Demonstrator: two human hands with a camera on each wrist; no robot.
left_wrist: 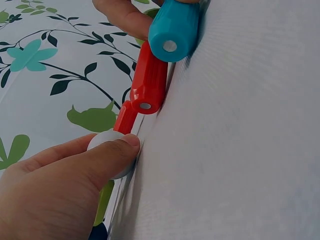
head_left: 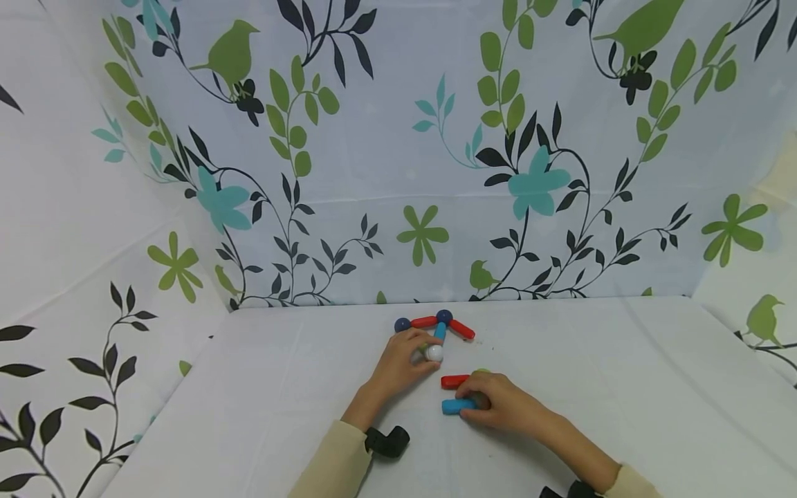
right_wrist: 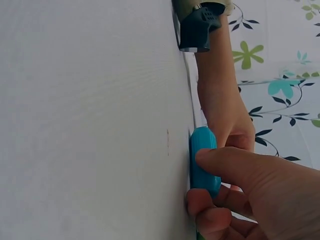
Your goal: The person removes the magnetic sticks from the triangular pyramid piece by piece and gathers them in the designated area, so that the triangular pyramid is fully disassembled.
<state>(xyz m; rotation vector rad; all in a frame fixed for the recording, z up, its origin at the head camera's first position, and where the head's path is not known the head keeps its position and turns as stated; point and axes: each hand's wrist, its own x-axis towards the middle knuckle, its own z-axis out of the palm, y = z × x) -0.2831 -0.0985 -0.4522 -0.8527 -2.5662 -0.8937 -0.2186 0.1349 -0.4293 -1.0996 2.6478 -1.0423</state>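
Note:
My left hand pinches a white ball between thumb and fingers. That ball sits at the near end of a blue magnetic rod in a small shape on the table. A green rod shows below the ball in the left wrist view. My right hand pinches another blue magnetic rod, thumb on its side, close to the tabletop. Beside that rod lies a red rod, its right end behind the right fingers. A green piece peeks out past those fingers.
The shape also has two dark blue balls, one at the left and one at the top, a red rod between them and another red rod angling right. Patterned cloth hangs behind the white table.

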